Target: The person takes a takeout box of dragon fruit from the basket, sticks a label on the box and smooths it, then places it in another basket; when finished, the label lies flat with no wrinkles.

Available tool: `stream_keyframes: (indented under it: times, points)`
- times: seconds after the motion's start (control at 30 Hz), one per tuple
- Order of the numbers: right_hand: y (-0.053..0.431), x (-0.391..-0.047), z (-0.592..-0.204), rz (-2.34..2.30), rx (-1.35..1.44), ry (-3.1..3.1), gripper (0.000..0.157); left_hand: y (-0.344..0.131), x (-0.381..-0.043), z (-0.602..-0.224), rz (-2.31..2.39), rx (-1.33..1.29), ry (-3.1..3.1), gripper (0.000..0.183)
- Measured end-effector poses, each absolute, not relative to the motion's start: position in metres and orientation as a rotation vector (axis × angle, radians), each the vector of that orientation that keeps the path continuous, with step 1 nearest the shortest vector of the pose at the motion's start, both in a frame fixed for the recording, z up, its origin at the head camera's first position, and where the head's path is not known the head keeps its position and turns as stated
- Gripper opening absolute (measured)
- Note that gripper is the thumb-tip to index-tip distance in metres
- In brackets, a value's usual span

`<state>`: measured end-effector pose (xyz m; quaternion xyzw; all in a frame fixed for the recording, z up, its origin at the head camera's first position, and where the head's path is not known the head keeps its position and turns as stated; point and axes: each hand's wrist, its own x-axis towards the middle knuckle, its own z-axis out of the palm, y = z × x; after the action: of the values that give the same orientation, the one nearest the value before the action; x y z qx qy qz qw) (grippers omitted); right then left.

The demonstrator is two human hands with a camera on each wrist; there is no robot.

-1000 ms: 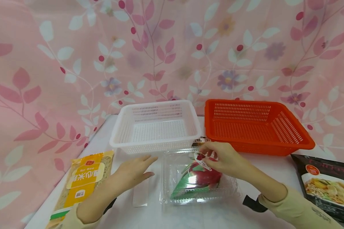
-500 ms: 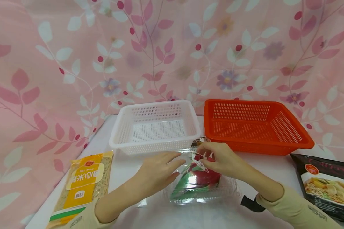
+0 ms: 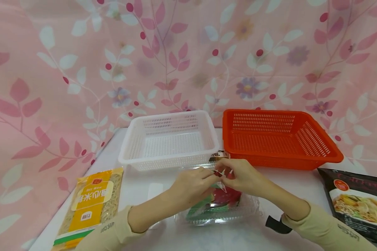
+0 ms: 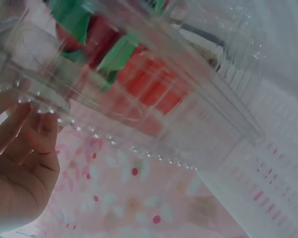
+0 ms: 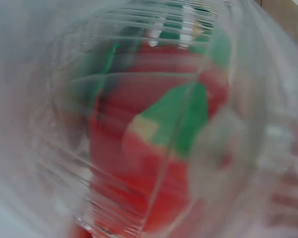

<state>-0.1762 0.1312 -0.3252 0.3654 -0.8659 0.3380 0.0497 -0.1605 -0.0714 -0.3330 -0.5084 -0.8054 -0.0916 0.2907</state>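
Clear plastic makes up the box (image 3: 214, 217) we see on the white table (image 3: 238, 235), in front of the two baskets, with red and green contents (image 3: 229, 198) showing through its ridged sides. Over its top, the right hand (image 3: 243, 177) pinches a small label (image 3: 218, 172) between bent fingers and thumb. The left hand (image 3: 190, 186) reaches in from the other side, its fingertips meeting the label's edge; we cannot tell whether it pinches the label too, since the fingers overlap there. Just behind the box we make out part of a brown packet (image 3: 219, 155), mostly hidden. Beyond stand a white basket (image 3: 169, 163) on the left and an orange-red basket (image 3: 270, 163) on the right, both with slotted walls. Farther out, a yellow packet (image 3: 87, 205) with a see-through edge lies at the left, and a black packet (image 3: 359, 205) picturing noodles lies at the right. We also see a black strip (image 3: 278, 225) near the right cuff. Cream sleeves (image 3: 113, 230) cover both forearms, and a pink curtain (image 3: 188, 45) with leaves and flowers hangs behind everything.
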Motion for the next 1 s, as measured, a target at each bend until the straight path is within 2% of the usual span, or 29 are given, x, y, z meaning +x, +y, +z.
stream_keyframes:
  times: [0.3, 0.57, 1.0]
  points:
    - [0.128, -0.178, -0.329, 1.047, 1.12, -2.649, 0.024, -0.069, -0.16, -0.344, -0.252, -1.293, -2.131, 0.017]
    - [0.127, -0.182, -0.333, 1.037, 1.118, -2.651, 0.021, -0.069, -0.16, -0.351, -0.412, -1.321, -2.115, 0.014]
    - [0.127, -0.191, -0.342, 1.02, 1.137, -2.626, 0.02, -0.069, -0.163, -0.357, -0.361, -1.282, -2.163, 0.015]
